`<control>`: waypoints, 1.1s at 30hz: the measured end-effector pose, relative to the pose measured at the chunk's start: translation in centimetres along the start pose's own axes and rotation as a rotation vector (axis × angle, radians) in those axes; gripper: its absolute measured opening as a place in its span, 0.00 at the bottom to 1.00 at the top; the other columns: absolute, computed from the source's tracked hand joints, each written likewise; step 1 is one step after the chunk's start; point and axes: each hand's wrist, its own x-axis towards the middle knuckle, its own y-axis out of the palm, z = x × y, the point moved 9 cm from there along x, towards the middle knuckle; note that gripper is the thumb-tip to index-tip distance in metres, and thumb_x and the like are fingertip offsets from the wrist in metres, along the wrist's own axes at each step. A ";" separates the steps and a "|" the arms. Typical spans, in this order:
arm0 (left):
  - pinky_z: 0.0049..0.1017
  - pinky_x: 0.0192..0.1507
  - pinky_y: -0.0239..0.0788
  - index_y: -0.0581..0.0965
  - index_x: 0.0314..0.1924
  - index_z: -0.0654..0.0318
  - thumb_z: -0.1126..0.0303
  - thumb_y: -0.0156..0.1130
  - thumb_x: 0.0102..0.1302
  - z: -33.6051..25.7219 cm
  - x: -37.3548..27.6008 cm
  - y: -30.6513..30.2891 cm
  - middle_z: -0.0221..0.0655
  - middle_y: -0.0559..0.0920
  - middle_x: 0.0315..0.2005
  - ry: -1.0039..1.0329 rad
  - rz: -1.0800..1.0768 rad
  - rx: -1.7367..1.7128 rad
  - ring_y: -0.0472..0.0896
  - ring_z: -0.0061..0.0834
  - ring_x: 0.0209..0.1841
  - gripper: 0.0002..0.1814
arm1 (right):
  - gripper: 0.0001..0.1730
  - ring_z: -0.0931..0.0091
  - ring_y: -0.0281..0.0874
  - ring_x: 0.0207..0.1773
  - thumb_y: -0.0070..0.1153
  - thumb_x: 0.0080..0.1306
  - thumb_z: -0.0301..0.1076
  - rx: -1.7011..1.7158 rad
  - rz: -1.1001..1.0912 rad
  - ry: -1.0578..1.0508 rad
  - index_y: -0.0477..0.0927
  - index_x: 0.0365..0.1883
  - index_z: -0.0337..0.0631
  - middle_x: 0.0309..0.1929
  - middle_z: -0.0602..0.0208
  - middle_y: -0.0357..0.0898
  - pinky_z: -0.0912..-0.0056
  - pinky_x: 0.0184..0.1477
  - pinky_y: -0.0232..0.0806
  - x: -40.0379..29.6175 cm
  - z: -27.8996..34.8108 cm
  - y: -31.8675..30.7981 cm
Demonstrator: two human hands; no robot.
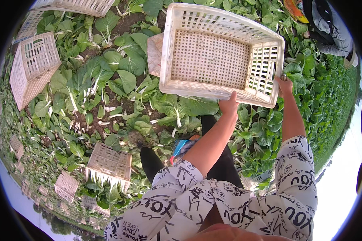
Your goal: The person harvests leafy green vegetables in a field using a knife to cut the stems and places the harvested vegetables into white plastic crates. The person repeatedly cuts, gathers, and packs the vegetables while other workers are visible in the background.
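Both hands hold a white plastic crate (211, 57), its perforated floor in view and nothing inside it. My left hand (228, 105) grips the near long rim, with the thumb over the edge. At the short right side, my right hand (284, 86) has its fingers on the end wall by the handle slot. A small grey metallic thing shows at those fingers, too small to name. Under the crate lie leafy green vegetables with white stalks, bok choy by their look (176, 110). Part of a pale, flat-sided object (155, 54) shows behind the crate's left edge.
More white crates stand at left, one tipped (36, 66) and one with greens at its opening (108, 164). Cut bok choy (75, 99) covers the soil. Rows of growing plants (328, 99) fill the right. Another person (331, 30) is at upper right, near an orange bag (295, 10).
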 end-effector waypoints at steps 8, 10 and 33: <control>0.29 0.55 0.64 0.64 0.55 0.73 0.66 0.65 0.58 -2.7 -7.1 -10.5 0.45 0.72 0.51 0.384 0.350 0.885 0.71 0.34 0.55 0.30 | 0.23 0.68 0.76 0.29 0.64 0.51 0.51 -0.190 -0.295 -0.050 0.81 0.34 0.40 0.26 0.64 0.79 0.63 0.33 0.67 -7.9 -10.0 -6.1; 0.31 0.49 0.66 0.67 0.46 0.68 0.67 0.65 0.56 -6.8 -12.5 -21.8 0.43 0.74 0.43 0.437 0.049 1.449 0.74 0.36 0.46 0.22 | 0.19 0.83 0.72 0.24 0.65 0.54 0.42 0.022 -0.033 0.183 0.81 0.37 0.37 0.23 0.73 0.78 0.75 0.27 0.66 -14.2 -15.8 -4.1; 0.31 0.39 0.69 0.76 0.34 0.64 0.65 0.63 0.53 2.5 -25.9 -22.7 0.41 0.79 0.32 0.155 0.441 2.517 0.79 0.34 0.36 0.12 | 0.14 0.60 0.75 0.31 0.64 0.52 0.38 0.574 -0.033 0.410 0.81 0.35 0.42 0.28 0.54 0.78 0.63 0.36 0.67 -66.1 -23.8 -19.3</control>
